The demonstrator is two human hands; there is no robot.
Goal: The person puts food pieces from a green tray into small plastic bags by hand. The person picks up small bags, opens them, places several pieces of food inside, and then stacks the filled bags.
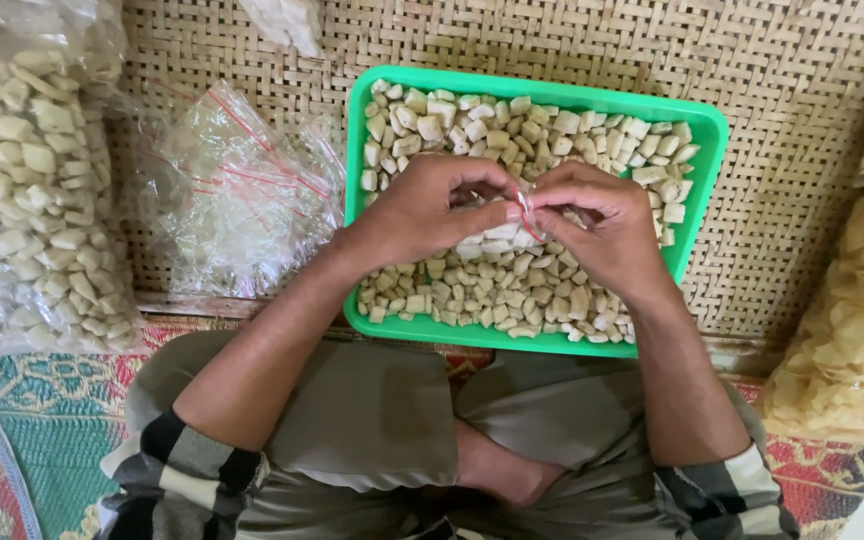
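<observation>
Over the green plastic tray [697, 150] the two hands are brought together, fingertip to fingertip. The left hand [422, 212] is curled nearly closed, thumb and forefinger pinched on the top edge of a small clear zip bag [512, 232]; the right hand [602, 232] is likewise pinched on the same edge, just beside the left, at the bag's red strip. The bag is held above the middle of the tray, and a few pale pieces can be seen inside it, though most of it is hidden by the fingers.

The tray is filled with small pale cream crackers [512, 290], heaped thickly along its far side and spread more loosely near the person. It is set on a woven bamboo mat [802, 90].

To the left of the tray, well apart from the hands, a loose pile of empty clear zip bags [227, 190] with red strips is seen. Further left, a large clear sack [22, 180] packed with the same pale pieces is lying. At the right edge, a large bag of yellowish chips [852, 330] is seen.

Below, crossed legs in grey cloth [382, 420] are seen, resting on a patterned floor mat [32, 420]
</observation>
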